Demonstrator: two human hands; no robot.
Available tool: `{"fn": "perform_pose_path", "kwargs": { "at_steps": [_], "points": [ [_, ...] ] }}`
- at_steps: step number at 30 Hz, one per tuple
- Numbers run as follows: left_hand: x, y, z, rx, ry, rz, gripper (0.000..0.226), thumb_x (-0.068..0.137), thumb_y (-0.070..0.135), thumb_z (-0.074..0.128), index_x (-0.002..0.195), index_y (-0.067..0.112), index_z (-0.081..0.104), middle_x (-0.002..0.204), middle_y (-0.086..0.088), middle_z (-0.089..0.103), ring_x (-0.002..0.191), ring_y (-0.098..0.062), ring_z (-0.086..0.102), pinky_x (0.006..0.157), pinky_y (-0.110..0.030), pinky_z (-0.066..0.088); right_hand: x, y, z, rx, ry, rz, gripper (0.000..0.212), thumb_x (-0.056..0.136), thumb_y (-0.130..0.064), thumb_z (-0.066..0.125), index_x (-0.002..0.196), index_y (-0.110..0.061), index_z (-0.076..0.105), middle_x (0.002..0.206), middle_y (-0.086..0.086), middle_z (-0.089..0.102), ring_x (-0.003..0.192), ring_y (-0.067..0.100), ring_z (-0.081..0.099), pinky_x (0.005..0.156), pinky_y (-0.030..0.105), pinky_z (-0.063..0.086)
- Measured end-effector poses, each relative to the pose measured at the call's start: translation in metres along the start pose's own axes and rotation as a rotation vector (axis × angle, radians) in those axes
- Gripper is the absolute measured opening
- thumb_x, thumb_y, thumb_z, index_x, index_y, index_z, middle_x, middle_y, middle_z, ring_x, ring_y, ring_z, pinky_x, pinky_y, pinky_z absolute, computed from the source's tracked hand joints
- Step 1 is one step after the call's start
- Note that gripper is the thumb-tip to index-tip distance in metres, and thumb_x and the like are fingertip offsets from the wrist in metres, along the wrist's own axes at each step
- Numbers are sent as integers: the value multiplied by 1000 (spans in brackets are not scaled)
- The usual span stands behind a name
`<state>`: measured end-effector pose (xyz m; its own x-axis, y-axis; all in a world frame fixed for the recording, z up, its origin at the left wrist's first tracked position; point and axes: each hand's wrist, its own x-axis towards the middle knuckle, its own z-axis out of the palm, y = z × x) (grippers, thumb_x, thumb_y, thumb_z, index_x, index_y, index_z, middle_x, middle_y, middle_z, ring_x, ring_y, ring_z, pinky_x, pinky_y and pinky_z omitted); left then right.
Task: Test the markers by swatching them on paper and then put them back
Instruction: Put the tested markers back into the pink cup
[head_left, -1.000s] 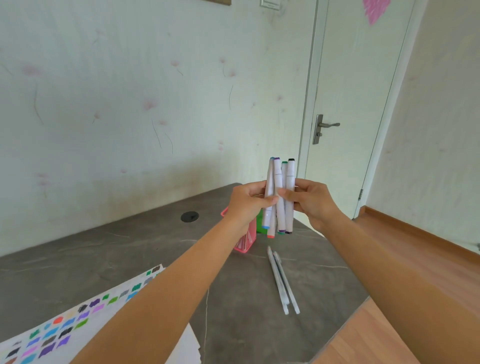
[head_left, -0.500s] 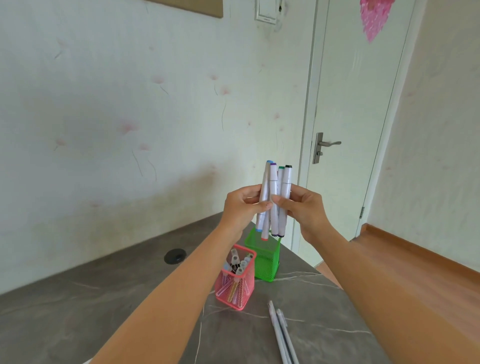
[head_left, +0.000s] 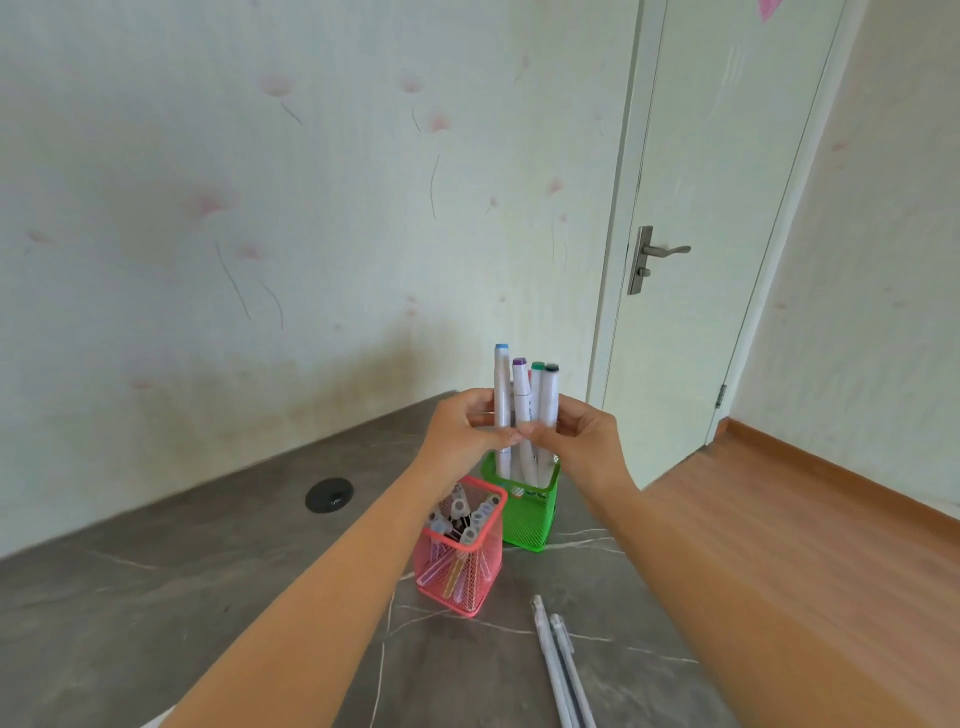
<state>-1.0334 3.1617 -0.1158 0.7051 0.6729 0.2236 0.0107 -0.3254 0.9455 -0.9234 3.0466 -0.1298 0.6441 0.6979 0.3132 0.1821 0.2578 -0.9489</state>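
Held upright between both hands: four white-barrelled markers (head_left: 523, 410), caps blue, purple, green and dark at the top. Left hand (head_left: 457, 436) pinching the bundle from one side, thumb and fingers curled round the barrels. Right hand (head_left: 587, 441) gripping likewise from the other side, thumbs nearly meeting in front. Lower ends directly over the green mesh holder (head_left: 522, 519), at or just inside its rim. Not possible to tell whether seated on the bottom.

Just beside the green holder, nearer the camera: pink mesh holder (head_left: 457, 577), loaded with more capped barrels. Lying loose on the grey tabletop (head_left: 208, 597), near the right forearm: two pale pens (head_left: 551, 665), side by side.

Status, as judged: return step under way for this bundle, release not yet made. Swatch paper out of view, so testing unconfirmed. Remaining, probably: lower fully, let go, then deal with the two loose pens and any untested stock in the pink holder.
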Motion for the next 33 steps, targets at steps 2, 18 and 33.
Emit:
{"fn": "perform_pose_path", "kwargs": {
  "at_steps": [2, 18, 33],
  "points": [
    [2, -3, 0, 73, -25, -10, 41, 65, 8, 83, 102, 17, 68, 94, 4, 72, 87, -11, 68, 84, -34, 55, -1, 3, -2, -101, -9, -11, 28, 76, -4, 76, 103, -7, 71, 90, 14, 73, 86, 29, 70, 75, 36, 58],
    [-44, 27, -11, 245, 30, 88, 52, 76, 17, 77, 123, 26, 58, 118, 17, 53, 105, 3, 49, 91, -19, 36, -17, -19, -23, -198, 58, 7, 41, 76, -12, 78, 115, -14, 65, 106, -2, 71, 104, 8, 64, 96, 31, 49],
    [-174, -10, 29, 228, -168, -82, 53, 72, 7, 79, 120, 18, 60, 111, 4, 65, 90, -5, 62, 74, -9, 48, -134, -25, -38, -356, -137, 495, 36, 75, -3, 77, 108, -10, 65, 102, 7, 70, 82, 16, 67, 65, 25, 57]
  ]
}}
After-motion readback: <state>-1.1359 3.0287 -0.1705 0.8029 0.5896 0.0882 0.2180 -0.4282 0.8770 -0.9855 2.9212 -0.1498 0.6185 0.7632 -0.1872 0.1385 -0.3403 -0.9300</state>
